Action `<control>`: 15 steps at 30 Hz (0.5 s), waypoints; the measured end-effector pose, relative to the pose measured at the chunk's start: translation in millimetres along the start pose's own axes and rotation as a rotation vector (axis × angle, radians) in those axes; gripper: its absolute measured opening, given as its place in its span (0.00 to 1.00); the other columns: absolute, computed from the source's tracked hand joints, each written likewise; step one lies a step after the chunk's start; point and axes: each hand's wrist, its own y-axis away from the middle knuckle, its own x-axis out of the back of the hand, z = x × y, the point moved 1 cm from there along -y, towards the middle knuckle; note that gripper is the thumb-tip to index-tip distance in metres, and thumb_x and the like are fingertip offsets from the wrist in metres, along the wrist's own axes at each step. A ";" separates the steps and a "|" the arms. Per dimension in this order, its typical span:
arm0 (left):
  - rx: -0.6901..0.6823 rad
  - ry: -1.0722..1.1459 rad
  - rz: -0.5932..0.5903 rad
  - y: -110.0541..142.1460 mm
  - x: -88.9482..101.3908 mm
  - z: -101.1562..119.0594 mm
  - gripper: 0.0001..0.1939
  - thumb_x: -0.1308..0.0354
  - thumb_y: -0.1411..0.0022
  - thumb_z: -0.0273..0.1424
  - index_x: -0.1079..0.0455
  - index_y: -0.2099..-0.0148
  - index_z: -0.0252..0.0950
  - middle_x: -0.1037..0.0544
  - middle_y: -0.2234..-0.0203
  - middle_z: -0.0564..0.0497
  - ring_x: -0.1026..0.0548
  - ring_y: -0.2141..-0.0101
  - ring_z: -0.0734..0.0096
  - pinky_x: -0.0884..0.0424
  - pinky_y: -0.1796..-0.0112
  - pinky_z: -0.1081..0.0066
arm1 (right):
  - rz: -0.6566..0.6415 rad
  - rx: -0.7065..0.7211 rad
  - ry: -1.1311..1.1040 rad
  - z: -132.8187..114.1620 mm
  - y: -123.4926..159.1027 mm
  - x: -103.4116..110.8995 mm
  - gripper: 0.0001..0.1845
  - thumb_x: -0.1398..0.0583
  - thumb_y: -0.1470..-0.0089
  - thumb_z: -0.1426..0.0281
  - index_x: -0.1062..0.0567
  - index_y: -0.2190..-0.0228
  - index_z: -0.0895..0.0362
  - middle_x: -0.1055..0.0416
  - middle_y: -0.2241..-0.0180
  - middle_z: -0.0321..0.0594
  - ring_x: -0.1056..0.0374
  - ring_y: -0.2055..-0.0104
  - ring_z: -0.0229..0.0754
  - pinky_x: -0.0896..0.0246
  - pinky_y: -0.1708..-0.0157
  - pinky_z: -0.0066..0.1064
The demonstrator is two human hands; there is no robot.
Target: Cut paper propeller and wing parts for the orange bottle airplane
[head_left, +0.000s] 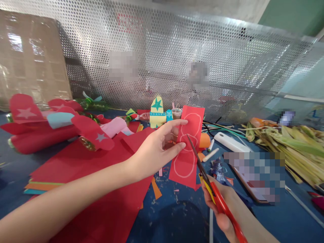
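Perforated metal screen (162, 44) — blue tabletop (291, 222) below, green panel (293, 15) above.

A blue table (162, 222) lies strewn with craft materials: large red sheets (108, 216) spread at left, atop layers edged orange, green and blue, an orange scrap (156, 190) just beside them. Paper-wrapped bottles (37, 143) crowd the far left. At right lie white sticks (211, 155), a partly blurred phone (249, 182) and dry husks (291, 143).

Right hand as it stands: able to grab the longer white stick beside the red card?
Probably not directly: the right hand is gripping the scissors. Otherwise the way looks free, as the longer white stick lies uncovered just beyond that hand.
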 end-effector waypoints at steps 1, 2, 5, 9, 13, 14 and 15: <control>0.001 -0.004 0.007 0.1 -0.2 -0.3 0.22 0.45 0.39 0.22 0.38 0.43 0.38 0.30 0.66 0.54 0.29 0.67 0.78 0.29 0.61 0.76 | -0.004 0.002 -0.005 -0.1 0.0 0.3 0.43 0.68 0.56 0.31 0.38 0.71 0.54 0.53 0.82 0.29 0.58 0.81 0.35 0.60 0.83 0.31; 0.002 -0.010 0.015 0.2 -0.5 -0.7 0.21 0.45 0.39 0.22 0.38 0.43 0.39 0.30 0.66 0.54 0.29 0.67 0.77 0.29 0.62 0.75 | -0.010 0.004 -0.014 0.1 0.1 0.4 0.43 0.67 0.55 0.31 0.38 0.71 0.54 0.54 0.82 0.29 0.58 0.81 0.34 0.61 0.83 0.31; -0.003 -0.028 0.038 1.1 -1.8 -2.5 0.21 0.45 0.39 0.23 0.37 0.44 0.40 0.30 0.66 0.54 0.29 0.67 0.77 0.29 0.62 0.75 | -0.021 0.010 -0.031 2.2 1.1 0.2 0.41 0.66 0.55 0.31 0.40 0.72 0.54 0.55 0.83 0.28 0.59 0.82 0.34 0.63 0.83 0.31; -0.023 -0.010 0.049 1.8 -3.7 -3.9 0.21 0.45 0.39 0.23 0.38 0.44 0.40 0.30 0.67 0.54 0.29 0.67 0.76 0.29 0.62 0.74 | -0.027 0.018 -0.040 4.7 2.1 -0.5 0.40 0.65 0.54 0.31 0.39 0.72 0.54 0.56 0.83 0.27 0.59 0.82 0.33 0.63 0.83 0.31; -0.019 0.014 0.050 1.9 -4.0 -3.7 0.21 0.45 0.39 0.23 0.38 0.44 0.39 0.32 0.68 0.55 0.30 0.67 0.78 0.29 0.62 0.75 | -0.024 0.032 -0.025 7.0 1.3 -0.8 0.41 0.64 0.53 0.32 0.38 0.71 0.55 0.54 0.82 0.28 0.58 0.82 0.34 0.60 0.83 0.30; -0.015 0.022 0.048 1.9 -4.0 -3.7 0.21 0.45 0.39 0.23 0.38 0.44 0.39 0.32 0.68 0.55 0.30 0.67 0.78 0.29 0.62 0.75 | -0.022 0.035 -0.018 8.0 1.0 -1.1 0.41 0.64 0.53 0.32 0.37 0.70 0.55 0.53 0.82 0.28 0.57 0.82 0.34 0.59 0.83 0.30; -0.010 0.032 0.044 2.1 -4.1 -3.7 0.22 0.45 0.39 0.23 0.38 0.44 0.39 0.32 0.68 0.55 0.29 0.67 0.77 0.29 0.62 0.75 | -0.021 0.039 -0.010 9.3 0.8 -1.7 0.41 0.64 0.52 0.32 0.36 0.69 0.55 0.51 0.82 0.29 0.55 0.82 0.35 0.57 0.83 0.30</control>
